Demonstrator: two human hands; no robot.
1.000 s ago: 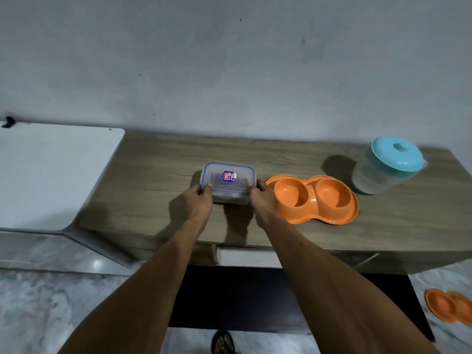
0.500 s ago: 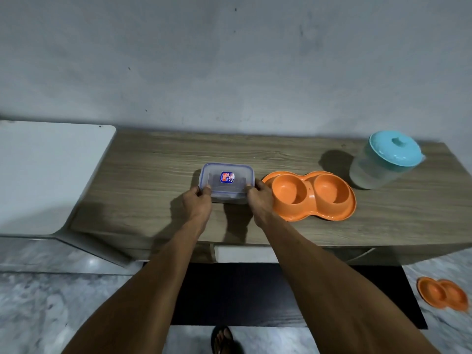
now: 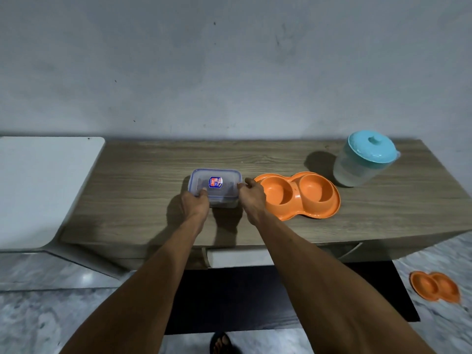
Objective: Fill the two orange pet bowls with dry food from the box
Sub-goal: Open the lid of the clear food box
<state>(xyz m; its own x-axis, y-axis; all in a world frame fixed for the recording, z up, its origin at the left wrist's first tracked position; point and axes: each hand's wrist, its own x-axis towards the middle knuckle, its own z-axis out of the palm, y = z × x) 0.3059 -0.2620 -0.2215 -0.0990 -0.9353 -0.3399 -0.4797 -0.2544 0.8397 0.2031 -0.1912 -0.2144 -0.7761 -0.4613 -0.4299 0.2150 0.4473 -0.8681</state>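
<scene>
A clear plastic food box with a blue-rimmed lid and a small sticker stands on the wooden table. My left hand grips its near left corner, thumb on the lid. My right hand holds the box's right side at the lid's edge. The lid is on. Just right of the box lies an orange double pet bowl, both cups empty.
A translucent jug with a turquoise lid stands at the table's back right. A white surface adjoins the table on the left. A second orange double bowl lies on the marble floor at the right. A sandalled foot shows below.
My left thumb has slid onto the lid's near left corner, and my right fingers have shifted up along the right edge. The box has stayed in place.
</scene>
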